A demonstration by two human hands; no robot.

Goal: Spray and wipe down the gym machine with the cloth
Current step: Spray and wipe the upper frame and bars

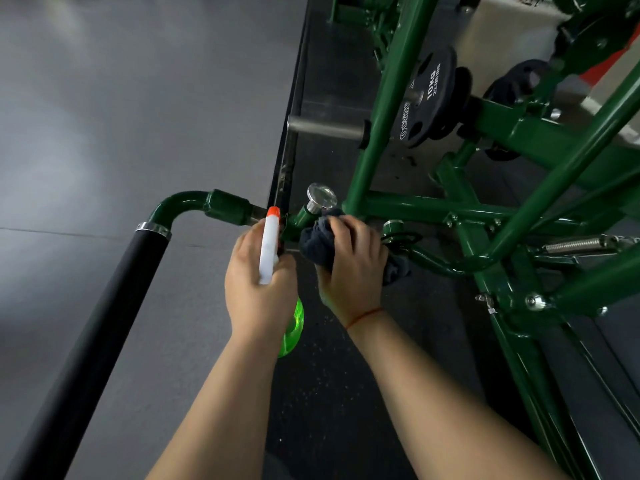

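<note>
My left hand (258,282) grips a spray bottle (269,247) with a white head, an orange nozzle tip and a bright green body showing below my wrist. The nozzle points at the green gym machine frame (388,98). My right hand (349,268) presses a dark grey cloth (317,244) against a green tube of the frame, just below a chrome knob (321,195). Part of the cloth sticks out on the right of my palm.
A black padded handle bar (104,327) runs from bottom left up to a green elbow. A 10 kg black weight plate (427,98) hangs on the frame. A chrome peg (325,126) sticks out to the left. A spring (575,244) lies at right. Dark rubber floor is below.
</note>
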